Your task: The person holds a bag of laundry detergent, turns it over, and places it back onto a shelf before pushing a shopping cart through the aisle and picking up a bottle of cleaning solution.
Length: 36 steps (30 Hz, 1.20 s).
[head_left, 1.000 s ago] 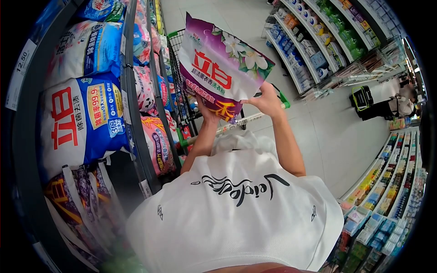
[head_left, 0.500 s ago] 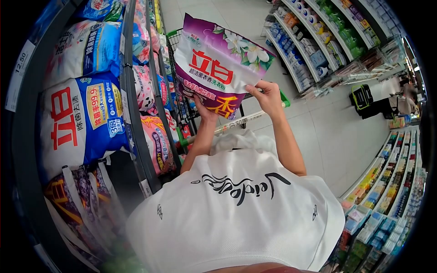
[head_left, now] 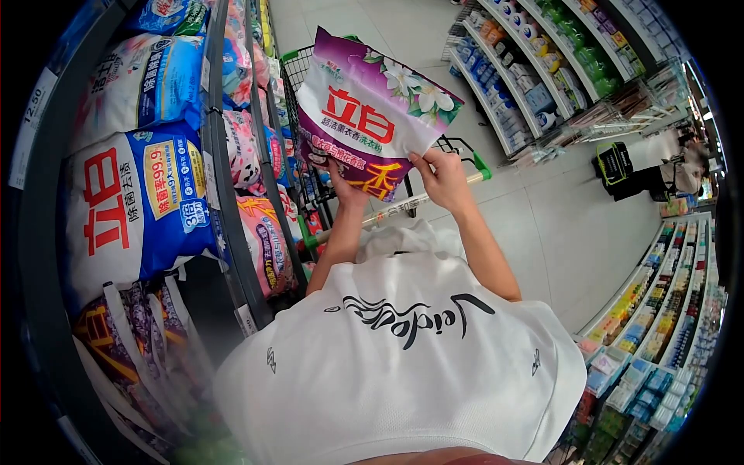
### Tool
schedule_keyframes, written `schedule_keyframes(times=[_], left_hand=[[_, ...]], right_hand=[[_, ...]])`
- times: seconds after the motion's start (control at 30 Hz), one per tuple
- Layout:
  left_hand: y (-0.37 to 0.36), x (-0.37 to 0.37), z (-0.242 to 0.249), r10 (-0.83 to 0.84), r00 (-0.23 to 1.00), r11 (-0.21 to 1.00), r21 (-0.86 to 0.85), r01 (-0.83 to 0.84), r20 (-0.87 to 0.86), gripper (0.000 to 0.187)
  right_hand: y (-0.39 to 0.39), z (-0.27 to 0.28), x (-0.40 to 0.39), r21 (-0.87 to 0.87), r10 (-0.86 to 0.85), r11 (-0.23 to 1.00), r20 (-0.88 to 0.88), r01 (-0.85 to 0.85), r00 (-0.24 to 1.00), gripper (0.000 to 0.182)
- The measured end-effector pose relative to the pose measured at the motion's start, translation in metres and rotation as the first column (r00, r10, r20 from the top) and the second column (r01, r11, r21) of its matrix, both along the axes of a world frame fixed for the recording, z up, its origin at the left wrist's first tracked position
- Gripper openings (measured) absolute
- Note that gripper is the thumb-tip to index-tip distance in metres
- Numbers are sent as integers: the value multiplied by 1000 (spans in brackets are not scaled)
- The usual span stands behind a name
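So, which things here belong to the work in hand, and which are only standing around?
In hand:
- purple detergent bag, held up by the left hand and right hand
- shopping cart behind the bag

Standing around:
- blue detergent bags on the left shelf
- bottles on the far shelves
- black basket on the floor

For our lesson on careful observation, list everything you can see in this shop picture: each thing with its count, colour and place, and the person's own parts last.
purple bag: one, purple and white with red characters and white flowers, held up above the trolley.
trolley: one, dark wire with green corners, in the aisle ahead, against the left shelves.
blue bags: several, blue and white, on the left shelves.
pink bags: several, further along those shelves.
price tag: one, white, on the far left shelf edge.
right shelves: rows of blue, green and white bottles across the aisle.
floor: pale tiles.
white shirt: one, black lettering.
left hand: under the bag's bottom edge.
right hand: gripping its lower right edge.
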<state>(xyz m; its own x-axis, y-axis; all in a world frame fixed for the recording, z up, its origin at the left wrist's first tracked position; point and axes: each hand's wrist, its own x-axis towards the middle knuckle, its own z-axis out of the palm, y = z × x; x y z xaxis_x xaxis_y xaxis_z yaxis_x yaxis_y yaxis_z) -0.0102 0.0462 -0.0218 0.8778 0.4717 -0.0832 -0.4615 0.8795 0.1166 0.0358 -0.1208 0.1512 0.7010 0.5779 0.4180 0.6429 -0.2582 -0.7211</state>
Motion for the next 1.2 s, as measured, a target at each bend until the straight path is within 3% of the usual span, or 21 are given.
schedule_keyframes(times=[0.13,0.17,0.27,0.4,0.53,0.57,0.67,0.77,0.87,0.97,1.07,1.2], left_hand=[[-2,-2,2,-34,999,999,-22,34,28,67],[-4,-3,4,-45,998,999,-25,46,39,67],[-7,-5,10,-15,999,999,51,17,-39,68],[-7,-2,3,-36,999,998,44,36,-11,66],[-6,0,-1,-48,999,999,2,48,22,62],[-6,0,0,-36,999,999,5,36,7,61],[-3,2,4,-11,998,1000,8,11,-68,65],[-2,0,1,-31,999,999,12,31,-36,64],[-2,0,2,-41,999,999,8,42,-33,65],[-2,-1,5,-47,999,999,1,47,-10,66],[-2,-2,7,-67,998,998,4,67,20,67],[-3,-4,5,-99,995,995,35,98,30,68]], right_hand=[[-4,9,7,120,-69,988,-248,101,966,17],[-13,9,18,-68,-124,992,-311,108,942,18],[-10,-3,25,155,-81,975,-418,159,905,19],[-1,16,10,270,-99,942,-350,202,932,23],[-6,14,1,14,-204,978,-100,207,974,23],[-5,-1,5,152,-152,976,-37,156,988,19],[-11,0,5,12,-151,988,-57,152,987,17],[-17,5,5,-109,-103,988,39,107,994,20],[-22,3,10,-236,-52,970,6,52,999,19],[-20,17,9,-59,-38,998,-167,29,985,21],[-11,9,16,301,75,952,-401,55,913,27],[0,15,19,333,5,927,-469,172,883,24]])
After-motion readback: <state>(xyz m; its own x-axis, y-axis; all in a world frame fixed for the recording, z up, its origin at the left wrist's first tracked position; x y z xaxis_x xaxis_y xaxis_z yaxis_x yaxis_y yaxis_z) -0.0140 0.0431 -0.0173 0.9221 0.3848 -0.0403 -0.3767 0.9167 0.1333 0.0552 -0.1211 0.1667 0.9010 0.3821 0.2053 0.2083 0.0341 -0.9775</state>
